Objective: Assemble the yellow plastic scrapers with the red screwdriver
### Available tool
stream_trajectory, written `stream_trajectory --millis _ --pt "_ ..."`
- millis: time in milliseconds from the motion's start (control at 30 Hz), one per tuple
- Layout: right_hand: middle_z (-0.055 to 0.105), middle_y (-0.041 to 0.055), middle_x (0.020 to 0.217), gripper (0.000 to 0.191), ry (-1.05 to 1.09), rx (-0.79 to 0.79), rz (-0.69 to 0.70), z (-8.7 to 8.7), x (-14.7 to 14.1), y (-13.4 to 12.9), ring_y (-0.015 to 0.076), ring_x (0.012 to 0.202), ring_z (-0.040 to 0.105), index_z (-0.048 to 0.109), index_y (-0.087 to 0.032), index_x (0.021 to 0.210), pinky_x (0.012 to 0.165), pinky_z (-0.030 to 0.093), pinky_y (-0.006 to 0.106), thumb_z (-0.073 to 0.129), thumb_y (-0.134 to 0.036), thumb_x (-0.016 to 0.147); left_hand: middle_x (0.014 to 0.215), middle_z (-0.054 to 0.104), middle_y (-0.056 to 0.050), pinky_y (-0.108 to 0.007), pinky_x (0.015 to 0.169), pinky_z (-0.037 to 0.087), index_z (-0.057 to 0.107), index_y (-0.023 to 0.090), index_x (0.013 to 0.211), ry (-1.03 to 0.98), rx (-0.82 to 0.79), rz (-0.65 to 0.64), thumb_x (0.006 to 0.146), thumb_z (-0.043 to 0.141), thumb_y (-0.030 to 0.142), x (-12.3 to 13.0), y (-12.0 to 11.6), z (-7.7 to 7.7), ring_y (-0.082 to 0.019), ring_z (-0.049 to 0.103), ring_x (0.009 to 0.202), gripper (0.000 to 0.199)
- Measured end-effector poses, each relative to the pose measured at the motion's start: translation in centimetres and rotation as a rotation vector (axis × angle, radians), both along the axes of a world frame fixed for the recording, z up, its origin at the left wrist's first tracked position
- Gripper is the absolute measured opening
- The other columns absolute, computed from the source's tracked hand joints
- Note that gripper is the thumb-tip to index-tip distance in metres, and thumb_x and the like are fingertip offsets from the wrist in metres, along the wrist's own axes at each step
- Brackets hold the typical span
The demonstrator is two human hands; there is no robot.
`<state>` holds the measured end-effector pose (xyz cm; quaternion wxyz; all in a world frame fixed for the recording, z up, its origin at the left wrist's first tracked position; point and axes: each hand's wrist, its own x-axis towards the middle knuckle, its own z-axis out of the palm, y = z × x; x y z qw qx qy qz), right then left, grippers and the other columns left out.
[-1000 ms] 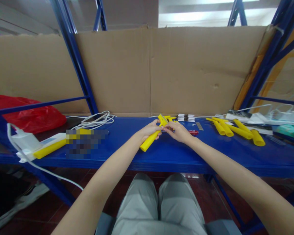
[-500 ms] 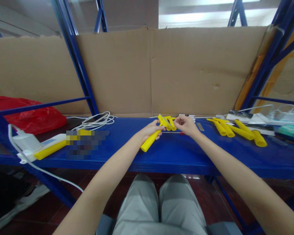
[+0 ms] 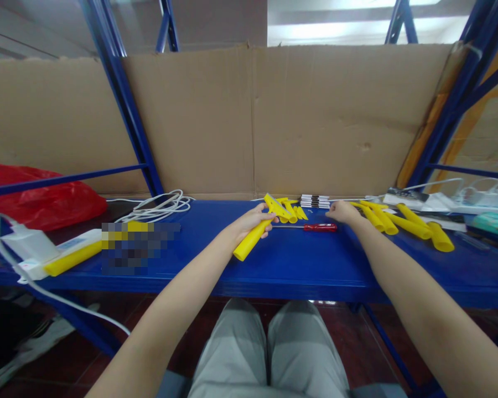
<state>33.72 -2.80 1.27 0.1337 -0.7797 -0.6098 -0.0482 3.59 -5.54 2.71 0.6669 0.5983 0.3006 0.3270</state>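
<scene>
My left hand (image 3: 255, 221) is closed round the handle of a yellow scraper (image 3: 249, 241), its wide flat head pointing up and away. On the blue shelf to the right, my right hand (image 3: 343, 211) has its fingers curled down to the surface. Whatever lies under those fingertips is hidden. Between the hands lies a screwdriver (image 3: 320, 227) with a red handle, its shaft pointing left. Behind it are small yellow wedge-shaped pieces (image 3: 301, 213) and more yellow scraper parts (image 3: 289, 212), partly covered by the held one.
A stack of small white packs (image 3: 314, 200) stands by the cardboard wall (image 3: 315, 121). Several yellow handles (image 3: 413, 221) lie at the right. Leftward are a coiled white cable (image 3: 161, 207), a power strip (image 3: 72, 246) and a red plastic bag (image 3: 45, 193). Blue posts (image 3: 128, 105) frame the shelf.
My right hand has moved right and down from beside the scraper head to the shelf, over where a small flat metal piece lay. The screwdriver handle and white packs are now uncovered.
</scene>
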Motion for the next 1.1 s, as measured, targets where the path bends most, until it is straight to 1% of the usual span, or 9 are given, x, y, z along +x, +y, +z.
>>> stream_trajectory --millis 200,367,500,600,733,800,900,1000,1100 --pt "0.069 0.012 0.083 0.022 -0.114 -0.036 -0.02 -0.4 -0.1 -0.2 0.0245 0.083 0.064 0.067 -0.017 0.083 0.065 0.047 0.029 0.053 -0.027 0.071 0.073 0.056 0.0 -0.014 0.035 0.034 0.039 0.022 0.115 0.011 -0.001 -0.01 0.082 0.05 0.009 -0.1 0.1 0.0 -0.005 0.046 0.041 0.037" --pt "0.069 0.0142 0.086 0.023 -0.106 -0.078 -0.016 -0.7 0.1 -0.2 0.026 0.085 0.064 0.067 -0.015 0.087 0.067 0.047 0.031 0.051 -0.024 0.073 0.074 0.056 -0.001 -0.015 0.036 0.034 0.038 0.022 0.118 0.014 -0.034 -0.03 0.084 0.047 0.01 -0.1 0.1 -0.2 -0.005 0.046 0.041 0.038" --pt "0.068 0.0139 0.086 0.023 -0.095 -0.033 -0.023 -0.8 0.2 -0.4 0.0261 0.087 0.063 0.067 -0.016 0.087 0.07 0.047 0.032 0.052 -0.027 0.074 0.074 0.056 -0.001 -0.015 0.035 0.034 0.038 0.021 0.119 0.011 -0.048 -0.039 0.084 0.046 0.009 -0.2 0.2 -0.1 -0.005 0.045 0.04 0.038" --pt "0.068 0.0132 0.087 0.02 -0.048 0.071 -0.006 -0.5 -0.2 -0.6 0.0255 0.087 0.063 0.066 -0.016 0.085 0.072 0.046 0.032 0.052 -0.026 0.075 0.075 0.056 -0.001 -0.015 0.035 0.034 0.039 0.021 0.118 -0.008 -0.057 -0.045 0.084 0.047 0.009 -0.2 0.3 -0.1 -0.005 0.045 0.04 0.037" --pt "0.069 0.0093 0.084 0.023 0.243 0.296 0.198 0.3 -2.1 -0.9 0.0204 0.08 0.063 0.064 -0.016 0.083 0.069 0.047 0.028 0.047 -0.032 0.081 0.073 0.056 -0.001 -0.015 0.034 0.033 0.04 0.02 0.115 -0.064 -0.05 -0.089 0.084 0.047 0.01 0.3 0.6 -0.2 -0.004 0.044 0.039 0.033" --pt "0.068 0.0088 0.082 0.032 0.477 0.308 0.325 0.7 -3.3 -1.3 0.0178 0.073 0.062 0.063 -0.016 0.082 0.064 0.047 0.026 0.044 -0.042 0.083 0.071 0.056 -0.001 -0.014 0.034 0.032 0.041 0.018 0.113 -0.08 -0.056 -0.117 0.085 0.045 0.01 1.2 0.9 -0.2 -0.005 0.044 0.039 0.029" --pt "0.068 0.0096 0.085 0.037 0.778 0.234 0.474 1.0 -4.7 -1.9 0.0149 0.07 0.061 0.061 -0.015 0.087 0.059 0.048 0.024 0.044 -0.048 0.083 0.067 0.056 -0.002 -0.015 0.034 0.032 0.044 0.013 0.109 -0.055 -0.098 -0.147 0.088 0.038 0.011 3.6 1.6 0.1 -0.005 0.043 0.038 0.022" --pt "0.066 0.0073 0.082 0.032 0.92 0.211 0.523 0.8 -4.7 -2.3 0.0129 0.064 0.058 0.061 -0.017 0.087 0.058 0.048 0.023 0.053 -0.047 0.079 0.061 0.054 -0.002 -0.016 0.035 0.034 0.049 0.009 0.101 -0.042 -0.144 -0.183 0.087 0.037 0.009 6.8 2.6 0.7 -0.006 0.043 0.038 0.018" --pt "0.062 0.0034 0.07 0.025 0.962 0.281 0.437 0.3 -3.7 -1.8 0.01 0.052 0.05 0.06 -0.017 0.08 0.051 0.044 0.022 0.058 -0.041 0.075 0.061 0.055 -0.002 -0.017 0.036 0.036 0.051 0.009 0.098 -0.076 -0.146 -0.201 0.085 0.039 0.009 9.8 3.8 1.0 -0.006 0.043 0.038 0.019"
